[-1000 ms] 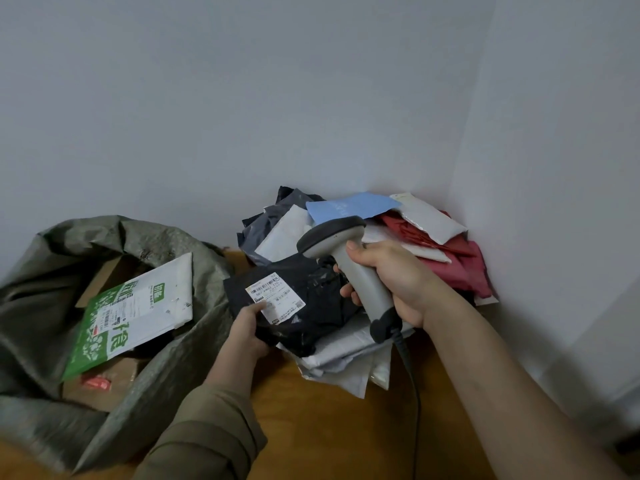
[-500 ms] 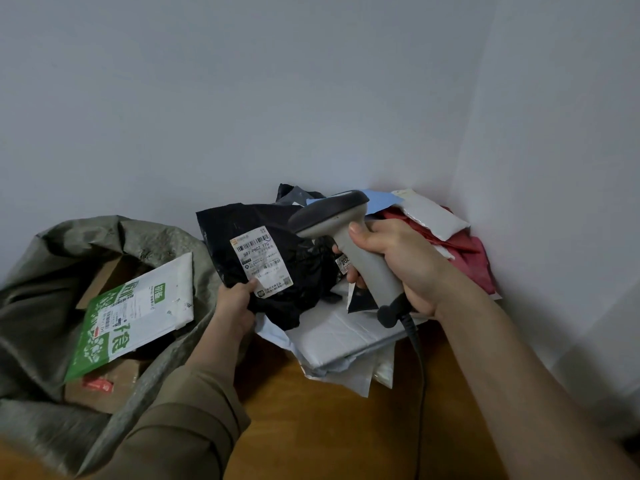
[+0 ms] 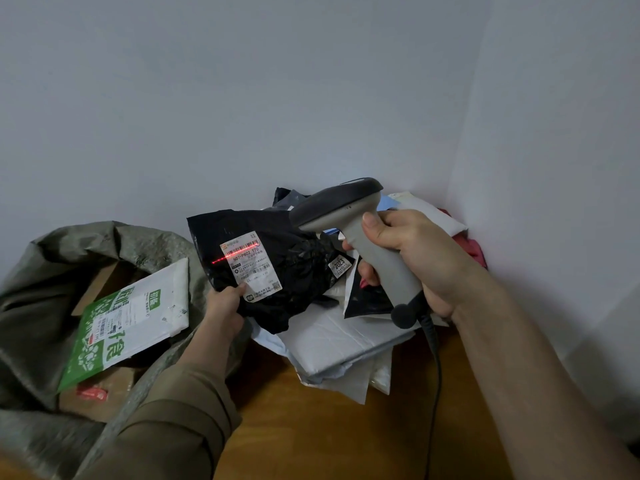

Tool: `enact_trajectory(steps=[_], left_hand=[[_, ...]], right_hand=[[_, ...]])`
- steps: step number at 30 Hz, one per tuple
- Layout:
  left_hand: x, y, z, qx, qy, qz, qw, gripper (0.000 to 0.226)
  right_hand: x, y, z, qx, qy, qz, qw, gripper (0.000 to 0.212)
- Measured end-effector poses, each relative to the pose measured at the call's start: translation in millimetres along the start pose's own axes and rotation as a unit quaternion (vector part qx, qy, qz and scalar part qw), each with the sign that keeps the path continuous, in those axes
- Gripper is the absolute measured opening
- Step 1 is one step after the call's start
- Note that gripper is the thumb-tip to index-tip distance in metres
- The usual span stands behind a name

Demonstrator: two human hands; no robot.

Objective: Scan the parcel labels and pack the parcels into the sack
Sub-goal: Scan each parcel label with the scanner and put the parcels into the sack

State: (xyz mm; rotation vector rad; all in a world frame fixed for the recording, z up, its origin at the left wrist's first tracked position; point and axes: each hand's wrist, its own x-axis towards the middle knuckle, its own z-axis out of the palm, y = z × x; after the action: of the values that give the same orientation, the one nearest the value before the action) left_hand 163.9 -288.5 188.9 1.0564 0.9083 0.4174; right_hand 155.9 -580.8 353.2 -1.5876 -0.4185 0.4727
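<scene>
- Head view, nearest the onlooker: the left hand (image 3: 224,304), reaching out of an olive-brown sleeve (image 3: 166,424), pinches the lower left edge of a crumpled black plastic mailer parcel (image 3: 277,268), thumb on the front face. Gripping at the rim leaves the printed face unobstructed.
- The right hand (image 3: 415,258) is wrapped round the handle of a grey pistol-grip barcode scanner (image 3: 349,216), whose black cable (image 3: 434,382) hangs down over the brown wooden tabletop (image 3: 311,431). The dark head points left, toward the parcel.
- The parcel is held raised and tilted toward the scanner, so that its white shipping label (image 3: 252,266) faces the beam; a red laser line (image 3: 235,253) crosses the barcode at the label's top. The step in hand is judged to be the scan itself.
- To the left, a grey-green woven sack (image 3: 41,306) stands open-mouthed beside the hands, ready to receive the parcel. A green-and-white padded mailer (image 3: 128,317) and brown cardboard boxes (image 3: 100,400) already lie inside.
- Beneath and behind the held parcel, a heap of white and grey poly mailers (image 3: 332,344) lies on the table, presumably awaiting scanning.
- Farthest, a red soft package (image 3: 469,245) sits in the corner of the pale walls (image 3: 242,98).
</scene>
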Motion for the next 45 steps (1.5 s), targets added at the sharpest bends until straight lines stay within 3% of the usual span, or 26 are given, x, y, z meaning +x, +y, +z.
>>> enact_trajectory(steps=[19,23,27,35,40,43,45], left_hand=[[-13,-13,10,-0.011,0.028,-0.009,1.000,0.036],[-22,-15,10,-0.026,0.030,0.002,0.999,0.039],[-30,-15,-4,-0.044,0.037,0.001,0.998,0.042],[-9,7,-70,-0.134,0.157,-0.010,0.979,0.046],[41,22,-134,-0.228,0.322,-0.046,0.918,0.056],[127,5,-200,-0.178,0.306,-0.063,0.933,0.078],[182,-8,-238,-0.159,0.286,-0.118,0.937,0.071]], right_hand=[[-19,-23,-39,0.051,0.020,0.011,0.998,0.029],[-16,-26,-49,0.004,0.009,0.002,1.000,0.035],[-9,-26,-41,0.054,-0.023,0.005,0.998,0.033],[12,-10,15,0.089,-0.038,0.041,0.995,0.034],[37,2,72,0.097,0.001,0.067,0.993,0.033],[53,10,112,0.107,-0.001,0.092,0.990,0.034],[62,15,137,0.125,-0.005,0.102,0.987,0.034]])
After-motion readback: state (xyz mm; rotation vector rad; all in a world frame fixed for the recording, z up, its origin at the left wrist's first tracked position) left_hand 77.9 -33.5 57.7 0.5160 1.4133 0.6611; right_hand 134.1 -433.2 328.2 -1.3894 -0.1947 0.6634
